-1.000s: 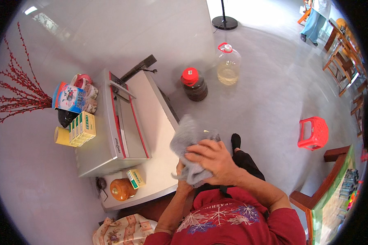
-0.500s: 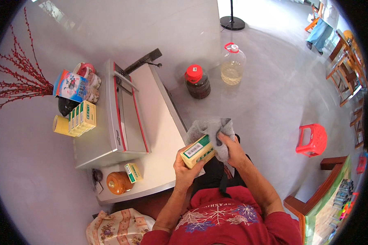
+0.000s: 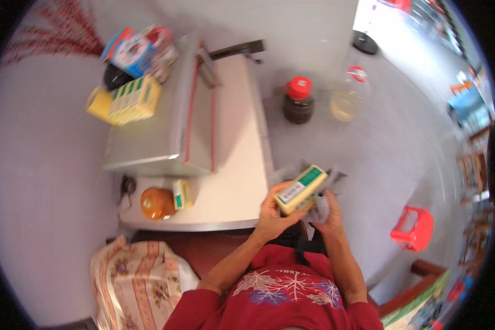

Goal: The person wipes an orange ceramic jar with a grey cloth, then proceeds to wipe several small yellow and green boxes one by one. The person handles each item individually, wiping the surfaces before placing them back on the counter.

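My left hand point(image 3: 273, 221) grips a pale yellow box point(image 3: 300, 191) with a green band and a barcode label, its long side tilted up to the right. In my right hand point(image 3: 332, 217) is a bunched grey cloth point(image 3: 318, 211), which lies under and behind the box's right end. Motion blurs the cloth's far edge, and the box hides part of it. Both hands are in front of my body, just off the right edge of the white counter point(image 3: 239, 187).
A silver appliance point(image 3: 165, 137) with red trim stands on the counter, several yellow boxes point(image 3: 136, 100) on top. Near the counter's front are an orange-brown jar point(image 3: 157, 204) and a small yellow box point(image 3: 182, 193). The floor holds a red-lidded jar point(image 3: 298, 104), a clear jug point(image 3: 346, 102) and a red stool point(image 3: 413, 228).
The view has swung, shifting the counter up and the floor jars rightward. The box has moved over the cloth, covering more of it; both hands keep their holds.
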Available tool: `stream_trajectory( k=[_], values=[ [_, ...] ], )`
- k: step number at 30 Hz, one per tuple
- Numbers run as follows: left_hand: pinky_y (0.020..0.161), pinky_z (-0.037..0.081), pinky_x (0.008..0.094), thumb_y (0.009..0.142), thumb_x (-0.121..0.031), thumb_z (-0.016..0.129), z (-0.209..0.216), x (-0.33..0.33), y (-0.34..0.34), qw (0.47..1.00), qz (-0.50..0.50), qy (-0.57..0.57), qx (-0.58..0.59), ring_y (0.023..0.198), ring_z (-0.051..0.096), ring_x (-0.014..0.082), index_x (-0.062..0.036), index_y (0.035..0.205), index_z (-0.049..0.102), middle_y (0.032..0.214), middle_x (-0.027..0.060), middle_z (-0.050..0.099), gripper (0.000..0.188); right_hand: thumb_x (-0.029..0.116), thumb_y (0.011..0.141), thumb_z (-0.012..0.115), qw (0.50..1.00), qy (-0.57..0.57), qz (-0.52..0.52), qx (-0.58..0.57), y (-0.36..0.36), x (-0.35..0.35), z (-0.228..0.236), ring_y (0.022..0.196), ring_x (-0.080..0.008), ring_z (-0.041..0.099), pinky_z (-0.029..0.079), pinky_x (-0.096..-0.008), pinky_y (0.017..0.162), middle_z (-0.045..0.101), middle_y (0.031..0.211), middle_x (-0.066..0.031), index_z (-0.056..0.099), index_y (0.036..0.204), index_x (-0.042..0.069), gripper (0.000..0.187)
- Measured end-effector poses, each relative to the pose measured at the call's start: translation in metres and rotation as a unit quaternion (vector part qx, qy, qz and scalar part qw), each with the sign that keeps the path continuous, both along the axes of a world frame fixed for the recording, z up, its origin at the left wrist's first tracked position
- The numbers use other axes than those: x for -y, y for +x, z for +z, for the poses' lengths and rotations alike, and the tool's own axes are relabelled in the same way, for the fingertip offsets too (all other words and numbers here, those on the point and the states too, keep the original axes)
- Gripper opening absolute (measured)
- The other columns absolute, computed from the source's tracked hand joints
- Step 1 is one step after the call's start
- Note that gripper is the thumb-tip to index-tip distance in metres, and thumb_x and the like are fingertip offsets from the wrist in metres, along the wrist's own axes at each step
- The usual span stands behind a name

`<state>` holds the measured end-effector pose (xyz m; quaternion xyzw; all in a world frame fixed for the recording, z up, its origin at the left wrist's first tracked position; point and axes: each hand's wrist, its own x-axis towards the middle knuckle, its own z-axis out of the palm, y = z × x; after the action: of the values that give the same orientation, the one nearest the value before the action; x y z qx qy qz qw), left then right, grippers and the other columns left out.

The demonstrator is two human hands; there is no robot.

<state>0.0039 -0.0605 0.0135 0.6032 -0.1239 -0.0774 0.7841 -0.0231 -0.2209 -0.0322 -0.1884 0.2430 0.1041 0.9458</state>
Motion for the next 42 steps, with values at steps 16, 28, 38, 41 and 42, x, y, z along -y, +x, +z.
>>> stream_trajectory(
  k=[16, 28, 38, 41, 42],
  values=[
    [0.068, 0.049, 0.0278, 0.073, -0.024, 0.074, -0.055, -0.101, -0.016, 0.919, 0.102, 0.368, -0.102, 0.076, 0.058, 0.0139, -0.0008, 0.109, 0.054, 0.09, 0.0095, 0.063, 0.047, 0.007, 0.082, 0.062, 0.946, -0.317, -0.015, 0.069, 0.027, -0.02, 0.018, 0.081, -0.0188, 0.062, 0.052, -0.0324, 0.069, 0.063, 0.092, -0.0091, 0.06, 0.101, -0.002, 0.021],
    [0.078, 0.036, 0.044, 0.065, -0.031, 0.076, -0.113, -0.221, 0.014, 0.576, 0.448, 0.683, -0.024, 0.099, 0.044, 0.0288, -0.0086, 0.098, 0.058, 0.104, 0.0092, 0.048, 0.043, 0.007, 0.083, 0.057, 0.946, -0.323, 0.039, 0.014, -0.009, -0.01, 0.002, 0.083, -0.0247, 0.062, 0.053, -0.0356, 0.069, 0.061, 0.098, -0.0142, 0.053, 0.109, -0.005, 0.029],
    [0.081, 0.032, 0.0432, 0.064, -0.035, 0.074, -0.14, -0.239, 0.031, 0.532, 0.471, 0.704, -0.022, 0.101, 0.041, 0.0296, -0.0073, 0.097, 0.059, 0.107, 0.01, 0.046, 0.046, 0.01, 0.084, 0.059, 0.952, -0.306, 0.018, 0.028, -0.013, -0.015, 0.007, 0.079, -0.0221, 0.063, 0.053, -0.0341, 0.064, 0.063, 0.094, -0.0115, 0.056, 0.106, -0.003, 0.026],
    [0.082, 0.032, 0.0433, 0.064, -0.031, 0.073, -0.14, -0.24, 0.031, 0.539, 0.462, 0.704, -0.031, 0.101, 0.041, 0.03, -0.0078, 0.101, 0.054, 0.109, 0.0105, 0.046, 0.048, 0.009, 0.084, 0.059, 0.951, -0.307, 0.016, 0.024, -0.013, -0.019, 0.011, 0.076, -0.0222, 0.064, 0.054, -0.0346, 0.063, 0.063, 0.093, -0.0114, 0.057, 0.105, -0.002, 0.024],
    [0.082, 0.032, 0.0435, 0.064, -0.03, 0.073, -0.139, -0.241, 0.031, 0.54, 0.458, 0.705, -0.033, 0.101, 0.041, 0.0301, -0.008, 0.102, 0.053, 0.109, 0.0107, 0.046, 0.049, 0.008, 0.084, 0.059, 0.951, -0.307, 0.016, 0.022, -0.013, -0.021, 0.012, 0.076, -0.0226, 0.064, 0.054, -0.035, 0.062, 0.063, 0.093, -0.0117, 0.057, 0.105, -0.002, 0.024]
  ],
)
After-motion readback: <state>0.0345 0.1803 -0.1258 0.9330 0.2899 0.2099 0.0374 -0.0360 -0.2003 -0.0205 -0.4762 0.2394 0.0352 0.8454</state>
